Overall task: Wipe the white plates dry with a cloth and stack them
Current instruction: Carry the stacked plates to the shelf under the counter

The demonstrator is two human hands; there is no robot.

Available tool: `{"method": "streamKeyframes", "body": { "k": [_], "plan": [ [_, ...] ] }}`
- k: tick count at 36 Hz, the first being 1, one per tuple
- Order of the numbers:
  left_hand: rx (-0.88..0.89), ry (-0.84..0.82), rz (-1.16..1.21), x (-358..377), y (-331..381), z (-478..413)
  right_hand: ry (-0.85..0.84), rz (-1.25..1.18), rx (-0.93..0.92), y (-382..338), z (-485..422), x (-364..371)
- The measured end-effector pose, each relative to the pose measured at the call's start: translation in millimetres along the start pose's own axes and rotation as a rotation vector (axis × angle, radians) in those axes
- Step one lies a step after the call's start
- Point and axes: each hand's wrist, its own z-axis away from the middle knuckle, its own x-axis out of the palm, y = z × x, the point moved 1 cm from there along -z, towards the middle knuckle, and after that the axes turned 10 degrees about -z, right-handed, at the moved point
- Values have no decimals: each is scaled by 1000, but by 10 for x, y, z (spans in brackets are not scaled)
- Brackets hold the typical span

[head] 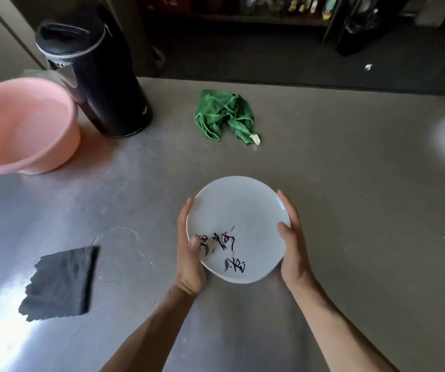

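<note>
A white plate with black brush lettering and small purple marks sits low over the grey metal table, in front of me. My left hand grips its left rim, thumb on the upper face. My right hand clasps the right rim. Whether the plate touches the table I cannot tell. A crumpled green cloth lies beyond the plate, apart from both hands. A flat dark grey cloth lies at the left front. No other plate is in view.
A pink plastic basin stands at the far left, with a tall black thermos jug right beside it. The table's far edge runs behind the green cloth; past it are a dark floor and shelves.
</note>
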Motion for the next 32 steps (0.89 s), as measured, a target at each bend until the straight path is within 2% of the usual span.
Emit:
{"method": "streamKeyframes", "body": {
  "k": [6,17,21,32],
  "plan": [
    [54,76,-24,0,-50,-34,34,-15,-35,69,-39,36],
    [154,56,-102,-96,-52,-156,78,-47,-15,96,5,138],
    [134,-7,-28,-133,19,-213,92,-65,-44,85,53,178],
    [159,-23,85,-208,413,-162,62,-42,-132,-286,95,370]
  ]
}}
